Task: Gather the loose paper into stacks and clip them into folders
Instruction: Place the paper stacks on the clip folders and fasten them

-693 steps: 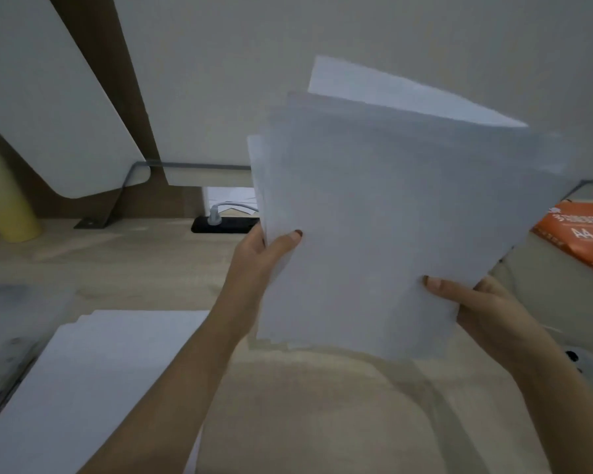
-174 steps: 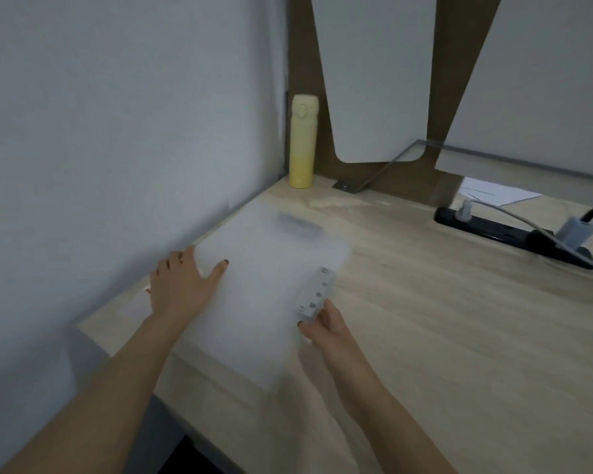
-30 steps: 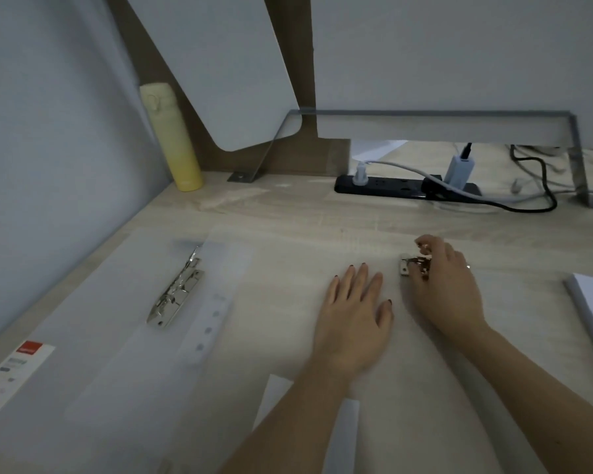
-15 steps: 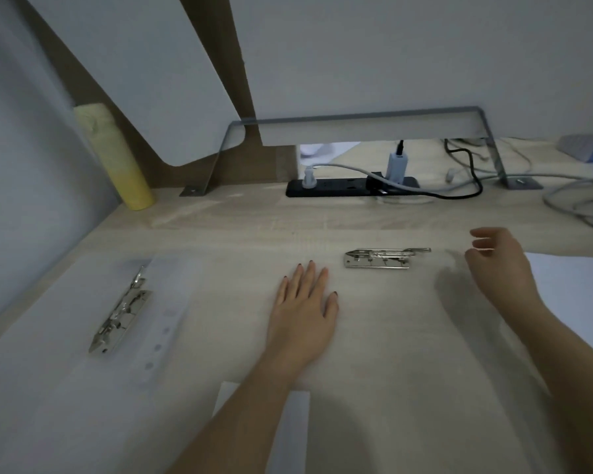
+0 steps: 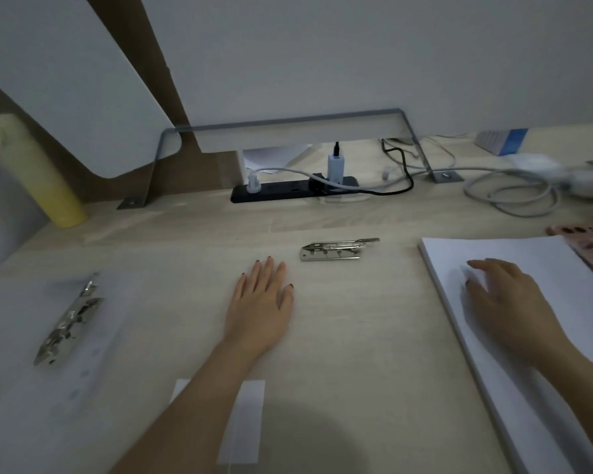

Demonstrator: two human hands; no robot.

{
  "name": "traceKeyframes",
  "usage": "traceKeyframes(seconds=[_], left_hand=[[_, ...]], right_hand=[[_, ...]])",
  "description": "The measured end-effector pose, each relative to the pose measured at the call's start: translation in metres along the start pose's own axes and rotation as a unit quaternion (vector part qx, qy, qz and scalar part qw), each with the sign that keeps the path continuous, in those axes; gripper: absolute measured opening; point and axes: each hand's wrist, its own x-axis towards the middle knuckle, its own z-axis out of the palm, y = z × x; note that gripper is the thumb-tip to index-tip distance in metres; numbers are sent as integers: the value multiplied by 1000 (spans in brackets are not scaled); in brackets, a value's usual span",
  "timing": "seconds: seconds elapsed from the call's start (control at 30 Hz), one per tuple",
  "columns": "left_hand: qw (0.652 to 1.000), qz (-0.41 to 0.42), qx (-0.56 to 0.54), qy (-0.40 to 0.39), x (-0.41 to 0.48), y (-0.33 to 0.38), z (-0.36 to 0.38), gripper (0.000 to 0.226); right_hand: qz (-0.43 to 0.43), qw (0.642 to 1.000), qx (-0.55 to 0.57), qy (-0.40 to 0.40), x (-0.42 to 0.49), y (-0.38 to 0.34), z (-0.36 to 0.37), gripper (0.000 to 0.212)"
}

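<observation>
A thick, squared white paper stack (image 5: 548,268) lies on the desk's (image 5: 356,354) right side. The right hand (image 5: 504,302) rests on it, fingers relaxed. The left hand (image 5: 261,302) lies flat near a metal clip (image 5: 332,249). A second clip (image 5: 69,319) sits on a translucent folder (image 5: 21,388) far left, with a power strip (image 5: 281,193) behind.

The white paper stack (image 5: 514,249) runs off the right and bottom edges, the yellow cylindrical bottle (image 5: 31,172) is blurred, and the cropped pink patterned item (image 5: 582,238) is unidentifiable.

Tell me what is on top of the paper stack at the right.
The right hand rests on the paper stack, fingers relaxed. The sheet area beneath the hand is hidden.
</observation>
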Motion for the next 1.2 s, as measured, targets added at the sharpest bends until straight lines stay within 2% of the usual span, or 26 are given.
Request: traceKeyframes(seconds=[0.1,0.2,0.23,0.3,0.37,0.4,0.47,0.5,0.57,0.63,0.7,0.77,0.83,0.93,1.0,1.07,1.2], left_hand=[[1000,0,-3,-4,-1,-1,-3,53],[1000,-7,-12,-15,-3,4,-8,53],[999,-7,-33,-6,-5,9,-11,52],[990,6,-121,68,-14,29,-18,48],[951,32,-285,119,-32,68,-27,41],[920,33,-380,92,-41,91,-31,38],[856,28,-512,-57,-60,133,-30,37],[833,23,-539,-126,-68,150,-28,39],[794,0,-572,-207,-73,172,-18,41],[750,-43,-617,-237,-71,178,-13,38],[704,-81,-655,-265,-65,183,-12,12],[662,-106,-682,-293,-58,185,-13,20],[646,-128,-684,-312,-50,187,-14,21],[631,-198,-684,-307,-34,189,-18,10],[632,-220,-672,-318,-25,190,-22,37],[635,-228,-658,-335,-19,192,-22,53],[652,-220,-632,-356,-14,199,-22,53]], right_hand=[[-56,996,-73,5,-9,8,14,45],[-68,994,-85,22,-9,13,20,55],[-67,994,-85,24,-8,14,19,56],[-60,995,-78,21,-8,12,17,55],[-56,996,-73,21,-8,11,16,48],[-52,996,-64,17,-8,10,15,44],[-36,999,-16,10,-8,9,12,44],[-28,999,14,11,-9,7,9,44],[-27,998,46,38,-14,5,0,42],[-50,995,40,70,-22,4,-10,34],[-59,996,33,64,-30,9,-14,26],[-58,997,28,38,-36,16,-11,24],[-57,998,7,30,-41,23,-6,23],[-63,997,-17,28,-46,23,-5,23],[-66,997,-25,28,-48,22,-5,24],[-67,997,-30,27,-48,22,-6,25],[-72,997,-35,17,-48,21,-9,28]])
